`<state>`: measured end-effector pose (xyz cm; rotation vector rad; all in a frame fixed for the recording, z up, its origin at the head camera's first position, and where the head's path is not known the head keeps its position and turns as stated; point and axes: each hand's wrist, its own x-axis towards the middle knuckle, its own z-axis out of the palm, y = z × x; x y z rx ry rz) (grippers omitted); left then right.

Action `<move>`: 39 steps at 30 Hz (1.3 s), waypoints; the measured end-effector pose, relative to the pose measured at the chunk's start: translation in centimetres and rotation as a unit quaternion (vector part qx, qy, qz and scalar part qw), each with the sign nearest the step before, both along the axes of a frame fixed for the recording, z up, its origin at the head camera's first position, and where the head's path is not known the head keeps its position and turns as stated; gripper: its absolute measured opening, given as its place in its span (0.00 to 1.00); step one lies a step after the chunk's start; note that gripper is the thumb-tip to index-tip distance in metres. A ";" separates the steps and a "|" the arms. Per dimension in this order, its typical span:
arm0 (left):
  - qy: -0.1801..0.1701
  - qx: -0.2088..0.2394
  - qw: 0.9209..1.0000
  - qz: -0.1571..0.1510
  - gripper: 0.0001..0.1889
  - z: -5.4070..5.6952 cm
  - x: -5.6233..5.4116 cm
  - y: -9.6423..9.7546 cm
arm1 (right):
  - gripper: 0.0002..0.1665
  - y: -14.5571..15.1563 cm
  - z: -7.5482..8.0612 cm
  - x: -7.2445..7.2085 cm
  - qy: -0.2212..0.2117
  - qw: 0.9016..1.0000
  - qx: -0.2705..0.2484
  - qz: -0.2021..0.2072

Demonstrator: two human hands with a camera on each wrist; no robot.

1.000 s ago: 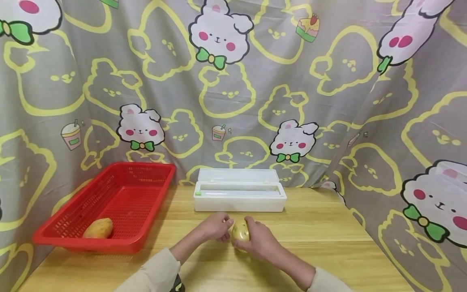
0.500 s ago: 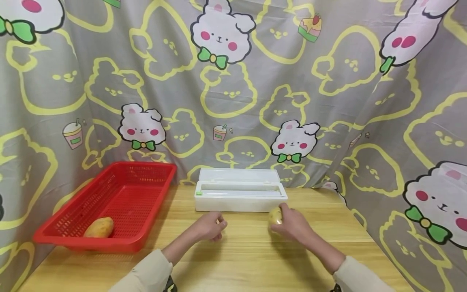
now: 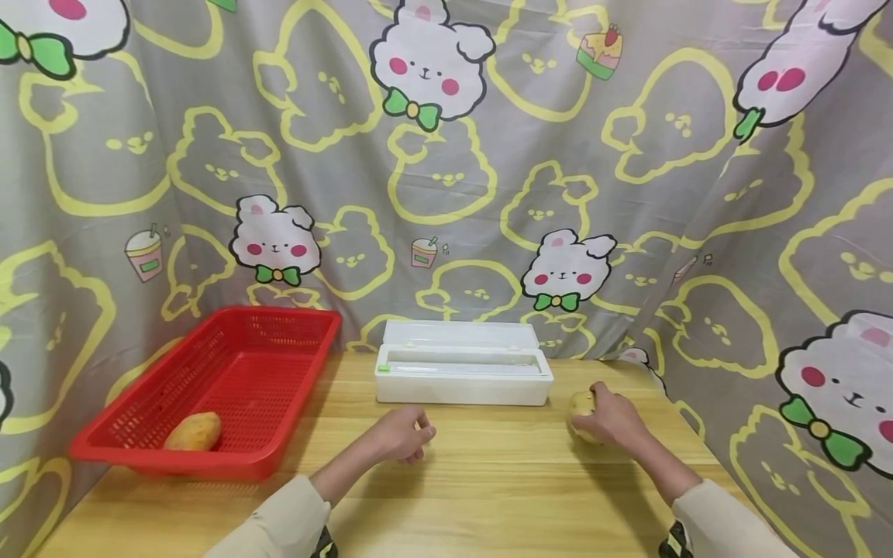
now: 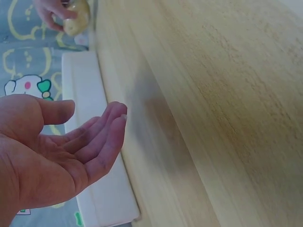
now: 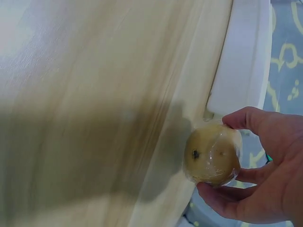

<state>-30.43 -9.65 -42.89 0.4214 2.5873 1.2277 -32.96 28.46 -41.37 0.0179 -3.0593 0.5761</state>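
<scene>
A potato with clear plastic film around it is gripped between the thumb and fingers of my right hand. In the head view that potato is at the right of the table, its right side covered by the hand. My left hand hovers over the middle of the table and holds nothing. Seen from the left wrist, the left hand has loosely bent fingers, palm up. Nearest to it is a white film dispenser box, its lid raised and a roll lying inside.
A red plastic basket stands on the left of the table with one potato in its front corner. The wooden table ends at a patterned curtain behind and on both sides.
My right hand has carried the wrapped potato from beside the left hand to the right side of the table. The left hand has drawn back slightly to the left.
</scene>
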 end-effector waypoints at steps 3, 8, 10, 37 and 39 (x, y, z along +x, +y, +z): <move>0.000 -0.007 1.000 -0.001 0.10 -0.1 0.0 0.0 | 0.48 0.6 -0.4 -0.2 -0.008 1.000 0.002 -0.003; 0.005 -0.010 1.000 -0.004 0.10 -0.1 0.1 -0.1 | 0.47 1.0 -0.7 -0.4 -0.014 1.000 0.001 -0.004; 0.007 -0.010 1.000 -0.004 0.10 0.0 0.1 -0.2 | 0.47 1.0 -0.7 -0.4 -0.013 1.000 -0.001 0.000; 0.028 -0.021 0.999 -0.006 0.09 0.4 0.0 -0.3 | 0.38 0.9 0.2 -0.3 0.011 1.000 -0.008 -0.003; 0.029 -0.022 0.999 -0.006 0.09 0.5 0.1 -0.3 | 0.37 0.8 0.2 -0.3 0.012 1.000 -0.006 0.001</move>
